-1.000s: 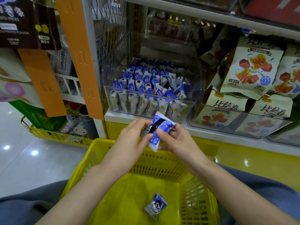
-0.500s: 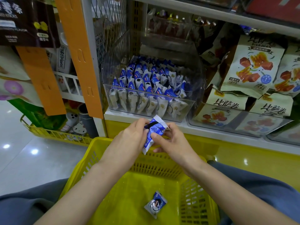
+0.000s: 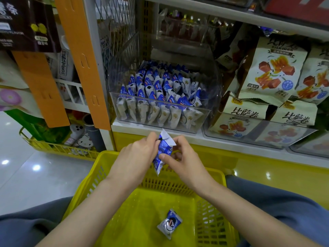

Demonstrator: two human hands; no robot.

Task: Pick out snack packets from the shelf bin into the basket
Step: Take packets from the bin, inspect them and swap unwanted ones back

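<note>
A blue and white snack packet stands nearly upright between both hands, above the far rim of the yellow basket. My left hand grips its left side; my right hand pinches its right side and lower edge. Another packet lies on the basket floor. The clear shelf bin just beyond the hands holds several rows of the same packets.
Cream snack bags fill clear bins to the right of the shelf bin. An orange upright and a low yellow wire basket of goods stand to the left. The basket rests between blue-trousered knees.
The packet has turned from a slanted, face-on pose to nearly upright and edge-on, and both hands have shifted slightly down and left with it.
</note>
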